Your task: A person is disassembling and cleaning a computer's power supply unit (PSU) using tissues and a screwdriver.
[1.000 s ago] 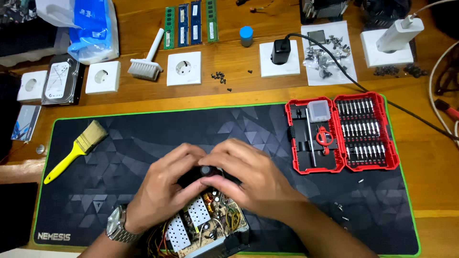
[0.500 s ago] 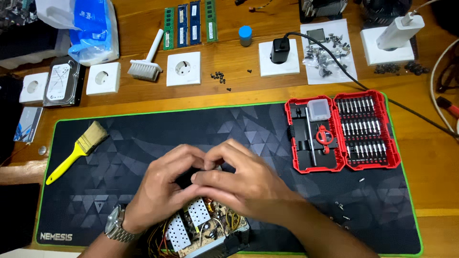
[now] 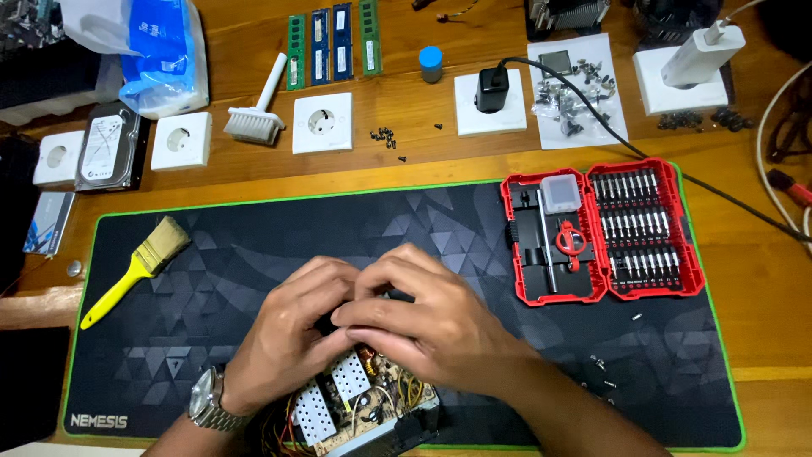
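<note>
An opened power supply unit (image 3: 355,406) lies on the black desk mat (image 3: 254,245) near its front edge, its circuit board, heat sinks and coloured wires showing. Both hands are cupped together over its far end. My left hand (image 3: 292,334), with a metal wristwatch, curls around a small dark part that is mostly hidden. My right hand (image 3: 423,317) overlaps the left, fingers pressed down on the same spot. What the fingers pinch cannot be made out.
A red screwdriver bit case (image 3: 605,230) lies open at the right of the mat. A yellow-handled brush (image 3: 135,267) lies at the left. Loose screws (image 3: 602,372) sit near my right forearm. Behind the mat are wall sockets (image 3: 321,123), memory sticks (image 3: 331,44), a white brush (image 3: 258,114) and a hard drive (image 3: 107,148).
Both hands have closed in tighter over the unit's far end, the right fingers now covering more of the dark part. The unit has stayed in place.
</note>
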